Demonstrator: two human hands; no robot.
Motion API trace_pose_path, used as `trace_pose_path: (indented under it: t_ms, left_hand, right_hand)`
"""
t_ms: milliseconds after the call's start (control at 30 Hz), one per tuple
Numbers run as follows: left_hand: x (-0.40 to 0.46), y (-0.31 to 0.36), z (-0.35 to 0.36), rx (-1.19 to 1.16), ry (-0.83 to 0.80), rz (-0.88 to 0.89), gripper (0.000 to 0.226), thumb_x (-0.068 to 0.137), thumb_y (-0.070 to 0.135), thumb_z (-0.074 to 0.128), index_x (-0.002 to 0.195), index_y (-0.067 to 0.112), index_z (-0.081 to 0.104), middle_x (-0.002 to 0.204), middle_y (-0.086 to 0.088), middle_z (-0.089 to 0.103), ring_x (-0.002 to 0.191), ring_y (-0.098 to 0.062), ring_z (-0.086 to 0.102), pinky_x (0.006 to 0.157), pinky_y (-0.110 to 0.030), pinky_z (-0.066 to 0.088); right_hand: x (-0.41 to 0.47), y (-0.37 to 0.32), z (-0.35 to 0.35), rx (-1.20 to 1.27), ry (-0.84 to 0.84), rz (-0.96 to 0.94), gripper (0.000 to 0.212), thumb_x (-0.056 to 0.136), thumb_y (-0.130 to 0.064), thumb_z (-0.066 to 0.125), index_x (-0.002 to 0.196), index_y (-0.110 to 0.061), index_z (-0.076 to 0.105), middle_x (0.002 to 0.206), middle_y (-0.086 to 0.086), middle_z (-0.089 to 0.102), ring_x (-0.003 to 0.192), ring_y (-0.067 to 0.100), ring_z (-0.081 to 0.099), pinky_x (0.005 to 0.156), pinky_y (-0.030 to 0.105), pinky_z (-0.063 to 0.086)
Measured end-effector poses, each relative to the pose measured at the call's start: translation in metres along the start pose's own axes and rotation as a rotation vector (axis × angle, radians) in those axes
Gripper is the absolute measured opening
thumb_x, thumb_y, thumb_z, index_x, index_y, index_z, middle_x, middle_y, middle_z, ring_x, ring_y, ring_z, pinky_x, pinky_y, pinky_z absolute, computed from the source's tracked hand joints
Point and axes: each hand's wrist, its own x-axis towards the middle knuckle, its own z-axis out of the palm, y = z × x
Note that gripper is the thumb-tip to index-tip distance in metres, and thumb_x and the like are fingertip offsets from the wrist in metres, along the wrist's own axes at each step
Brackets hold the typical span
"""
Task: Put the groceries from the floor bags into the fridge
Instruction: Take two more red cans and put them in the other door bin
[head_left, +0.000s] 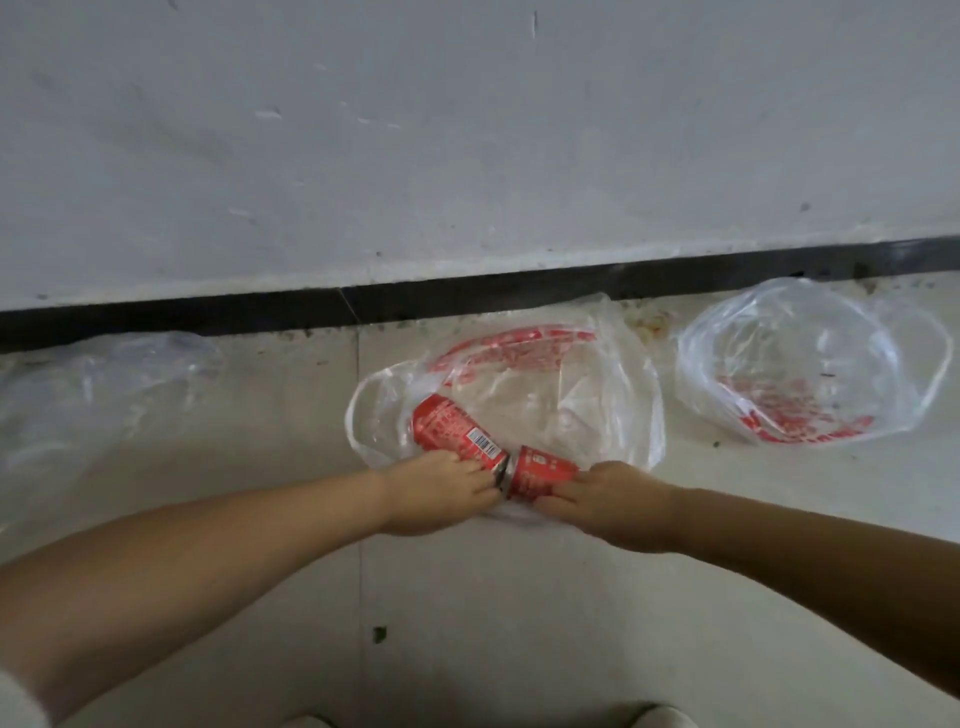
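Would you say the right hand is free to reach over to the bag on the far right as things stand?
Probably not straight away: the right hand grips a red can at the middle bag. The floor between it and the right bag looks unobstructed, so the way is free once the can is put down.

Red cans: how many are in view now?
2. One red can lies in the middle bag under the left hand; the other can is gripped by the right hand. More may be hidden.
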Motion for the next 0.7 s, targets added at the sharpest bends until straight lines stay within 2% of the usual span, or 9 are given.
trace_pose_path:
  t_ms: [133, 233, 300, 367, 433, 500, 567, 633, 700]
  left_hand:
    - [-0.016, 0.024, 0.003, -0.103, -0.04, 0.058, 0.019, 0.064, 0.018, 0.076, 0.081, 0.021, 0.067, 0.082, 0.005, 0.065, 0.07, -0.011, 0.063, 0.057, -0.022, 0.052]
    - [-0.031, 0.022, 0.015, -0.091, -0.049, 0.06, 0.012, 0.063, 0.021, 0.071, 0.073, 0.025, 0.066, 0.076, 0.007, 0.062, 0.064, -0.009, 0.059, 0.054, -0.02, 0.046]
    - [-0.042, 0.009, 0.032, -0.044, -0.036, 0.051, 0.015, 0.068, 0.021, 0.067, 0.082, 0.026, 0.068, 0.078, 0.007, 0.063, 0.067, -0.01, 0.06, 0.059, -0.02, 0.048]
    - [-0.054, -0.011, 0.044, -0.017, 0.028, 0.016, 0.027, 0.076, 0.016, 0.05, 0.097, 0.024, 0.065, 0.083, 0.004, 0.064, 0.073, -0.014, 0.063, 0.066, -0.024, 0.052]
    - [-0.067, -0.028, 0.05, -0.03, 0.03, -0.087, 0.031, 0.081, 0.019, 0.043, 0.106, 0.025, 0.062, 0.085, 0.002, 0.064, 0.076, -0.018, 0.063, 0.069, -0.028, 0.052]
    - [-0.077, -0.037, 0.047, -0.115, -0.036, -0.239, 0.036, 0.094, 0.036, 0.032, 0.107, 0.028, 0.064, 0.088, 0.004, 0.065, 0.08, -0.017, 0.063, 0.072, -0.026, 0.051]
    - [-0.077, -0.037, 0.037, -0.302, 0.004, -0.41, 0.06, 0.093, 0.056, 0.016, 0.103, 0.028, 0.068, 0.094, 0.006, 0.066, 0.088, -0.015, 0.065, 0.075, -0.023, 0.05]
    - [-0.068, -0.038, 0.021, -0.743, 0.103, -0.74, 0.062, 0.085, 0.064, 0.024, 0.096, 0.021, 0.068, 0.09, 0.002, 0.065, 0.086, -0.019, 0.063, 0.073, -0.026, 0.046]
    - [-0.053, -0.05, 0.011, -1.064, 0.231, -1.02, 0.045, 0.091, 0.052, 0.042, 0.1, 0.013, 0.061, 0.094, -0.005, 0.065, 0.088, -0.023, 0.063, 0.076, -0.033, 0.05]
  right_hand:
    - [-0.015, -0.034, 0.012, 0.041, -0.141, -0.024, 0.039, 0.053, -0.021, 0.086, 0.089, -0.023, 0.071, 0.076, -0.006, 0.068, 0.063, 0.01, 0.066, 0.056, 0.019, 0.052]
    - [-0.03, -0.042, 0.028, 0.097, -0.316, 0.025, 0.044, 0.073, -0.012, 0.074, 0.115, -0.011, 0.062, 0.096, 0.007, 0.069, 0.084, 0.022, 0.068, 0.076, 0.032, 0.056]
    - [-0.04, -0.028, 0.035, 0.061, -0.372, 0.09, 0.054, 0.078, -0.018, 0.072, 0.128, -0.009, 0.054, 0.119, 0.01, 0.064, 0.101, 0.023, 0.065, 0.089, 0.033, 0.052]
    - [-0.051, -0.01, 0.032, 0.147, -0.542, 0.164, 0.06, 0.095, -0.024, 0.049, 0.148, -0.012, 0.025, 0.149, 0.01, 0.037, 0.131, 0.026, 0.043, 0.109, 0.037, 0.034]
    - [-0.063, 0.003, 0.022, 0.284, -0.644, 0.299, 0.058, 0.1, -0.038, 0.034, 0.151, -0.024, 0.012, 0.155, 0.001, 0.025, 0.137, 0.023, 0.033, 0.112, 0.034, 0.027]
    - [-0.07, 0.012, 0.013, 0.406, -0.574, 0.507, 0.054, 0.095, -0.054, 0.025, 0.145, -0.035, 0.029, 0.149, -0.009, 0.037, 0.132, 0.017, 0.042, 0.109, 0.028, 0.03]
    - [-0.063, 0.023, 0.007, 0.679, -0.311, 0.848, 0.043, 0.095, -0.049, 0.035, 0.123, -0.03, 0.06, 0.132, -0.007, 0.059, 0.119, 0.014, 0.055, 0.105, 0.026, 0.036]
    - [-0.049, 0.038, 0.008, 1.044, -0.024, 1.084, 0.027, 0.097, -0.03, 0.047, 0.099, -0.02, 0.072, 0.109, 0.002, 0.071, 0.103, 0.016, 0.065, 0.1, 0.032, 0.045]
    - [-0.037, 0.059, 0.006, 1.269, 0.043, 1.13, 0.027, 0.099, -0.026, 0.044, 0.105, -0.012, 0.067, 0.106, 0.011, 0.07, 0.098, 0.021, 0.066, 0.096, 0.038, 0.049]
